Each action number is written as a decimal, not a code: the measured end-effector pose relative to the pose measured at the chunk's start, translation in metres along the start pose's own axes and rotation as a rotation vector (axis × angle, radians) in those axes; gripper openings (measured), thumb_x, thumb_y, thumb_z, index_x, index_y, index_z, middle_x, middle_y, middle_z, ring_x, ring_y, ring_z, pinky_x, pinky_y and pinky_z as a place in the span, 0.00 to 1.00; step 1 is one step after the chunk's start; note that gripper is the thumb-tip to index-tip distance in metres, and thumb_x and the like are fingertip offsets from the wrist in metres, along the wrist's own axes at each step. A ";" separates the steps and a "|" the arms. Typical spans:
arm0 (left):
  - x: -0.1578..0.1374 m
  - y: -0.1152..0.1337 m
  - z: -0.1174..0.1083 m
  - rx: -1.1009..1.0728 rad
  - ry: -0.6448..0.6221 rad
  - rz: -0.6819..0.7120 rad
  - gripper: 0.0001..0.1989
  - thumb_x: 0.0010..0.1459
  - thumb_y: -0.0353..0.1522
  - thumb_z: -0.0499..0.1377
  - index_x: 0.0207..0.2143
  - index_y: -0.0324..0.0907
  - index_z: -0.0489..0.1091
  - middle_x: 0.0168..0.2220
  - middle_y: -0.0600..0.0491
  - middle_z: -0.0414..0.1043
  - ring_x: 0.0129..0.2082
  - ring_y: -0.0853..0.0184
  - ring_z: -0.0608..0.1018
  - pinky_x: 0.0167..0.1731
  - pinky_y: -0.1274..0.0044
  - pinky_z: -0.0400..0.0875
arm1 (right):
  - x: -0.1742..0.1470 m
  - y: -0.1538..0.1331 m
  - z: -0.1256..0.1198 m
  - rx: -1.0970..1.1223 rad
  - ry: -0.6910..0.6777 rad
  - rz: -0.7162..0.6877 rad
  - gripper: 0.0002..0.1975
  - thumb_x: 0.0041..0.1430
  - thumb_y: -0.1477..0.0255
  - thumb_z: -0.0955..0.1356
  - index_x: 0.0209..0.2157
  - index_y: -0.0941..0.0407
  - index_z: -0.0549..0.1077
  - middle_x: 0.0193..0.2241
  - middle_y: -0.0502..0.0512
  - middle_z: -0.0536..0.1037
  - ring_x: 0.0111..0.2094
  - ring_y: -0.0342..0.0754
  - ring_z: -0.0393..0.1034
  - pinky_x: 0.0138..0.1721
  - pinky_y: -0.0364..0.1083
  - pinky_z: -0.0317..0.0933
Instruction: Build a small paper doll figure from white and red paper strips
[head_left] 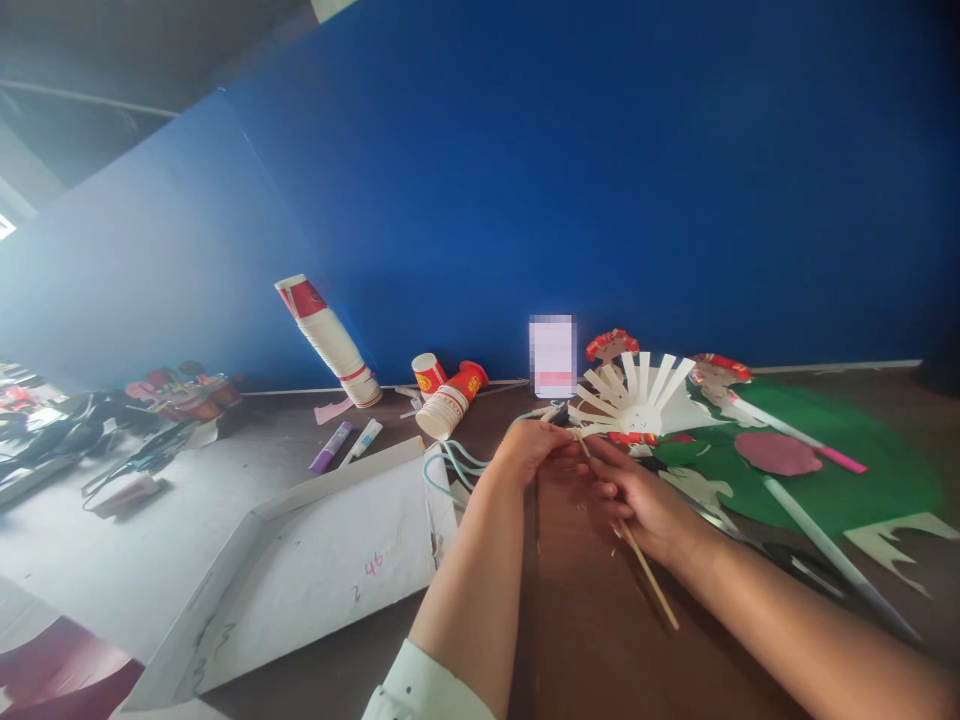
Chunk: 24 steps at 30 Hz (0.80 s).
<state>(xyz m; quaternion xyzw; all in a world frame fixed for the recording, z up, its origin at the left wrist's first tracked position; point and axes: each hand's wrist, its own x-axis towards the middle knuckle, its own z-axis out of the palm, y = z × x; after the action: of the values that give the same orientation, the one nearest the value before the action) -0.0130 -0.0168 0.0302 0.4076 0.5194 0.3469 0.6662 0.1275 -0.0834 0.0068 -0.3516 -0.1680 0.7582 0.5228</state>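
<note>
A thin wooden stick (pixel 649 577) slants across the brown table between my hands. My right hand (pixel 641 497) is closed round its upper part, fingers curled. My left hand (pixel 531 447) pinches at the stick's far end, though its fingertips are partly hidden. Just beyond my hands lies a white paper cup cut into spread strips (pixel 637 398), with a drawn face and a red rim. A small dark object (pixel 556 414) sits right behind my left fingers; its kind does not show clearly.
A white box lid (pixel 315 580) lies left, near glue sticks (pixel 331 447), a leaning stack of paper cups (pixel 337 350) and more cups (pixel 454 398). A blurred upright card (pixel 553 355) leans on the blue partition (pixel 562 180). Right are green paper (pixel 885 470) and markers (pixel 799 432).
</note>
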 end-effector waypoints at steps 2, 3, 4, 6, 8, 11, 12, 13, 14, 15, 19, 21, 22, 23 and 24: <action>-0.001 0.001 -0.001 -0.030 -0.023 -0.009 0.06 0.56 0.24 0.64 0.25 0.34 0.75 0.25 0.50 0.74 0.24 0.72 0.76 0.29 0.80 0.75 | 0.000 -0.002 -0.002 -0.009 0.007 -0.006 0.18 0.61 0.83 0.65 0.50 0.53 0.72 0.27 0.51 0.74 0.16 0.34 0.59 0.10 0.29 0.46; -0.001 0.001 -0.001 -0.047 -0.036 -0.010 0.06 0.57 0.24 0.64 0.26 0.34 0.75 0.25 0.50 0.75 0.24 0.73 0.76 0.29 0.81 0.75 | 0.000 -0.002 -0.002 -0.011 0.018 -0.008 0.19 0.61 0.83 0.65 0.51 0.53 0.72 0.26 0.51 0.74 0.16 0.34 0.58 0.10 0.29 0.46; 0.000 0.000 -0.002 -0.065 -0.046 -0.010 0.05 0.57 0.24 0.64 0.27 0.34 0.75 0.26 0.50 0.75 0.24 0.73 0.76 0.28 0.82 0.74 | 0.000 -0.003 -0.003 -0.013 0.030 -0.008 0.19 0.61 0.83 0.65 0.52 0.53 0.71 0.26 0.51 0.74 0.15 0.34 0.58 0.10 0.29 0.46; 0.002 -0.002 -0.003 -0.097 -0.066 -0.014 0.04 0.56 0.25 0.65 0.29 0.34 0.76 0.26 0.50 0.75 0.24 0.74 0.76 0.28 0.83 0.74 | 0.000 -0.005 -0.003 -0.015 0.048 -0.004 0.21 0.61 0.83 0.65 0.53 0.53 0.71 0.26 0.51 0.74 0.15 0.34 0.57 0.10 0.29 0.46; 0.004 -0.004 -0.004 -0.126 -0.081 -0.022 0.04 0.54 0.27 0.68 0.30 0.34 0.76 0.27 0.50 0.76 0.25 0.74 0.76 0.28 0.83 0.74 | -0.001 -0.006 -0.003 -0.020 0.053 0.002 0.21 0.60 0.83 0.66 0.53 0.53 0.72 0.26 0.52 0.75 0.15 0.34 0.58 0.10 0.29 0.46; 0.007 -0.008 -0.003 -0.154 -0.092 -0.035 0.09 0.51 0.29 0.71 0.30 0.34 0.75 0.28 0.51 0.75 0.25 0.74 0.76 0.29 0.83 0.74 | -0.001 -0.007 -0.004 -0.020 0.051 0.008 0.22 0.58 0.83 0.66 0.53 0.52 0.73 0.25 0.51 0.74 0.15 0.35 0.58 0.10 0.29 0.46; 0.008 -0.009 -0.002 -0.161 -0.089 -0.036 0.10 0.50 0.30 0.72 0.30 0.34 0.74 0.27 0.51 0.75 0.25 0.74 0.76 0.29 0.82 0.74 | -0.001 -0.007 -0.004 -0.022 0.046 0.009 0.22 0.58 0.83 0.67 0.52 0.52 0.74 0.25 0.51 0.74 0.15 0.35 0.58 0.09 0.29 0.46; 0.009 -0.010 -0.001 -0.168 -0.083 -0.034 0.11 0.49 0.30 0.72 0.29 0.35 0.73 0.27 0.51 0.75 0.24 0.75 0.75 0.30 0.82 0.74 | -0.001 -0.007 -0.005 -0.025 0.042 0.009 0.23 0.57 0.83 0.67 0.52 0.52 0.74 0.25 0.51 0.74 0.15 0.35 0.57 0.09 0.29 0.46; 0.009 -0.011 0.000 -0.175 -0.078 -0.031 0.11 0.49 0.30 0.72 0.28 0.35 0.72 0.26 0.52 0.74 0.24 0.75 0.75 0.30 0.81 0.74 | -0.001 -0.006 -0.006 -0.029 0.035 0.006 0.23 0.57 0.83 0.67 0.52 0.52 0.74 0.25 0.51 0.74 0.15 0.35 0.57 0.10 0.29 0.46; 0.010 -0.012 0.000 -0.181 -0.072 -0.025 0.12 0.49 0.29 0.72 0.27 0.36 0.71 0.26 0.52 0.74 0.24 0.75 0.75 0.30 0.81 0.74 | -0.001 -0.006 -0.006 -0.034 0.028 0.003 0.23 0.57 0.83 0.67 0.53 0.52 0.74 0.25 0.51 0.75 0.15 0.35 0.57 0.10 0.29 0.46; 0.012 -0.015 0.003 -0.189 -0.079 -0.003 0.12 0.51 0.29 0.71 0.26 0.36 0.69 0.23 0.54 0.71 0.23 0.75 0.74 0.30 0.80 0.75 | -0.003 -0.006 -0.007 -0.065 0.006 -0.014 0.22 0.57 0.82 0.68 0.52 0.51 0.76 0.25 0.51 0.75 0.16 0.35 0.57 0.10 0.29 0.47; 0.011 -0.015 0.005 -0.187 -0.075 -0.005 0.11 0.51 0.29 0.71 0.27 0.35 0.71 0.24 0.54 0.71 0.23 0.75 0.73 0.30 0.80 0.75 | -0.005 -0.006 -0.006 -0.086 0.003 -0.027 0.21 0.56 0.82 0.69 0.51 0.52 0.77 0.25 0.51 0.76 0.16 0.35 0.57 0.10 0.29 0.46; 0.011 -0.015 0.006 -0.186 -0.069 -0.010 0.10 0.51 0.29 0.71 0.27 0.35 0.71 0.24 0.53 0.72 0.23 0.75 0.73 0.31 0.80 0.75 | -0.005 -0.006 -0.006 -0.097 0.005 -0.034 0.21 0.55 0.81 0.70 0.50 0.52 0.77 0.25 0.52 0.76 0.16 0.35 0.57 0.10 0.30 0.46; 0.010 -0.014 0.007 -0.186 -0.061 -0.015 0.10 0.51 0.29 0.71 0.28 0.34 0.72 0.24 0.53 0.72 0.23 0.74 0.74 0.31 0.79 0.75 | -0.006 -0.007 -0.005 -0.109 0.010 -0.041 0.21 0.55 0.81 0.70 0.51 0.52 0.77 0.26 0.52 0.76 0.16 0.35 0.57 0.10 0.30 0.46; 0.009 -0.014 0.009 -0.183 -0.052 -0.020 0.10 0.51 0.28 0.71 0.28 0.34 0.73 0.25 0.52 0.72 0.24 0.74 0.74 0.31 0.79 0.75 | -0.006 -0.007 -0.005 -0.124 0.018 -0.046 0.22 0.54 0.81 0.71 0.51 0.52 0.77 0.26 0.52 0.76 0.16 0.35 0.57 0.09 0.30 0.46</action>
<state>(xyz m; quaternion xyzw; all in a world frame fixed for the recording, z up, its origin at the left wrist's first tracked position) -0.0022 -0.0165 0.0155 0.3486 0.4719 0.3756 0.7174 0.1372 -0.0868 0.0099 -0.3861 -0.2180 0.7310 0.5187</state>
